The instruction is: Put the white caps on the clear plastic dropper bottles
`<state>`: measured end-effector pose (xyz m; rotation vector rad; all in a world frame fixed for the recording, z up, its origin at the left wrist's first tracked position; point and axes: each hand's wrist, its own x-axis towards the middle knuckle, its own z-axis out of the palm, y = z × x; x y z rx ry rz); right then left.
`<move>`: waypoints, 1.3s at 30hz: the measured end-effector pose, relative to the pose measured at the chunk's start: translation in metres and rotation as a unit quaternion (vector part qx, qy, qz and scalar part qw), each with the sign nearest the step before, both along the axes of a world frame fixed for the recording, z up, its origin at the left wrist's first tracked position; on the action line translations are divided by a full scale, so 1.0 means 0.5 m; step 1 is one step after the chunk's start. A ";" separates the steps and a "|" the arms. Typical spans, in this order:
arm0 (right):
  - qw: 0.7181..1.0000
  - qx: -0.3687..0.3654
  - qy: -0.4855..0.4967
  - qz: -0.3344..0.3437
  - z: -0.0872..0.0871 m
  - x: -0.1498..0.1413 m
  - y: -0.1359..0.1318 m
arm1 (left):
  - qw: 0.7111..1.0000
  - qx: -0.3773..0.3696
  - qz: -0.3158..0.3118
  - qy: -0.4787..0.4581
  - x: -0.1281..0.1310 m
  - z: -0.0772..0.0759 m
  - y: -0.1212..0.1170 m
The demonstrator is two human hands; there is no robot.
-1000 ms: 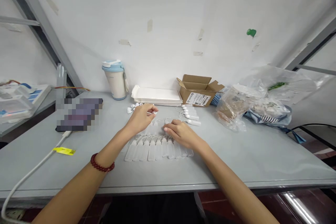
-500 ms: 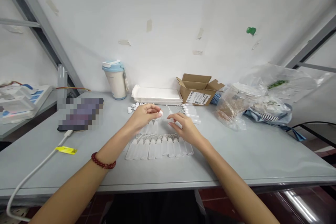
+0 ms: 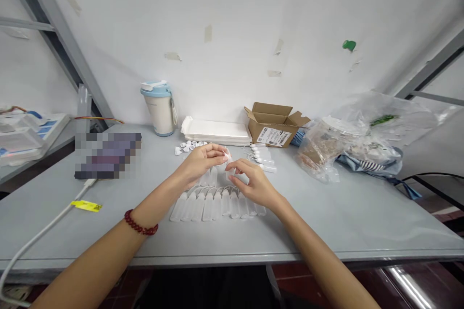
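L hand (image 3: 205,160) pinches a small white piece (image 3: 226,155) btwn thumb & fingertips, just over mid-table, prob. b/c such a tiny part needs a fingertip grip. A pale tube (image 3: 229,172) sits right under it, btwn the hands. R hand (image 3: 253,181) has fingers bent, thumb apart from index, tips at the tube; can't tell if they grip it or only steady it. Hands kept close together, prob. so both ends of the work stay in reach.

Near side: row of clear tubes (image 3: 207,207) side by side, corded ends pointing far, prob. for tidy order & quick pickup. A few more tubes (image 3: 209,177) just beyond, partly hidden by L hand. Far left of the hands: loose white caps (image 3: 188,146) in a heap, handy for L. Far right: corded tubes (image 3: 266,160) grouped apart, prob. to keep them separate.

White stack (image 3: 217,131) & cardboard box (image 3: 271,128) stand at the wall, prob. out of the way; cup (image 3: 159,111) likewise, far left.
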<state>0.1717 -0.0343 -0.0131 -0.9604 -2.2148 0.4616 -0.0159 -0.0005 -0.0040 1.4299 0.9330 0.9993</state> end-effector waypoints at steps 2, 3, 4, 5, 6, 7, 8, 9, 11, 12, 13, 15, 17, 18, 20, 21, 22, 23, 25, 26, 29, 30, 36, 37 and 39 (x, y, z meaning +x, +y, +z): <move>1.000 0.013 -0.011 -0.004 -0.001 -0.001 0.000 | 1.000 0.009 -0.001 0.017 0.000 0.002 -0.002; 1.000 0.018 -0.016 -0.002 -0.001 -0.001 0.000 | 1.000 0.014 -0.001 0.023 0.000 0.004 -0.003; 1.000 0.021 -0.019 -0.001 -0.001 -0.002 0.000 | 0.999 0.020 -0.001 0.027 0.001 0.006 -0.004; 0.999 0.023 -0.022 0.000 -0.001 -0.002 -0.001 | 0.999 0.025 -0.002 0.029 0.001 0.008 -0.005; 0.999 0.023 -0.024 0.000 0.000 -0.002 -0.002 | 0.999 0.031 -0.003 0.031 0.002 0.010 -0.006; 0.999 0.019 -0.026 -0.002 0.001 -0.002 -0.003 | 0.999 0.035 -0.004 0.032 0.002 0.012 -0.007; 1.000 0.013 -0.026 -0.002 0.003 -0.001 -0.003 | 0.999 0.038 -0.003 0.032 0.003 0.013 -0.008; 1.000 0.004 -0.024 -0.002 0.004 0.000 -0.004 | 0.999 0.040 -0.003 0.034 0.004 0.014 -0.009; 1.000 -0.019 -0.018 0.001 0.007 0.004 -0.006 | 0.998 0.041 -0.007 0.039 0.004 0.015 -0.010; 0.999 -0.033 -0.015 0.003 0.008 0.005 -0.006 | 0.998 0.040 -0.009 0.042 0.004 0.016 -0.011; 0.999 -0.047 -0.010 0.006 0.010 0.007 -0.007 | 0.998 0.039 -0.011 0.045 0.004 0.017 -0.011; 0.997 -0.073 0.005 0.013 0.014 0.010 -0.007 | 0.998 0.039 -0.012 0.051 0.002 0.020 -0.011; 0.995 -0.098 0.026 0.021 0.018 0.011 -0.007 | 0.997 0.039 -0.010 0.059 -0.001 0.024 -0.010; 0.993 -0.108 0.038 0.023 0.020 0.011 -0.007 | 0.997 0.039 -0.007 0.062 -0.002 0.026 -0.010; 0.991 -0.122 0.059 0.019 0.022 0.012 -0.005 | 0.997 0.037 0.002 0.068 -0.004 0.028 -0.010; 0.989 -0.126 0.069 0.016 0.021 0.012 -0.004 | 0.997 0.036 0.007 0.070 -0.005 0.029 -0.010; 0.988 -0.130 0.080 0.013 0.021 0.012 -0.003 | 0.997 0.036 0.012 0.072 -0.005 0.029 -0.010; 0.987 -0.136 0.090 0.011 0.019 0.012 -0.002 | 0.997 0.035 0.014 0.073 -0.005 0.029 -0.010; 0.982 -0.155 0.111 0.007 0.015 0.013 -0.001 | 0.997 0.037 0.011 0.071 -0.005 0.027 -0.009; 0.978 -0.170 0.120 0.005 0.012 0.013 0.000 | 0.997 0.038 0.007 0.068 -0.005 0.026 -0.009; 0.963 -0.224 0.147 0.004 0.006 0.012 0.003 | 0.997 0.045 -0.006 0.054 -0.005 0.024 -0.009; 0.958 -0.240 0.158 0.006 0.004 0.011 0.004 | 0.998 0.047 -0.008 0.050 -0.005 0.023 -0.009; 0.904 -0.333 0.265 0.031 0.002 0.005 0.008 | 0.997 0.059 -0.034 0.031 -0.007 0.023 -0.008; 0.893 -0.349 0.282 0.039 0.004 0.004 0.007 | 0.997 0.061 -0.038 0.027 -0.008 0.024 -0.009; 0.870 -0.379 0.311 0.051 0.008 0.003 0.005 | 0.997 0.063 -0.043 0.022 -0.009 0.026 -0.010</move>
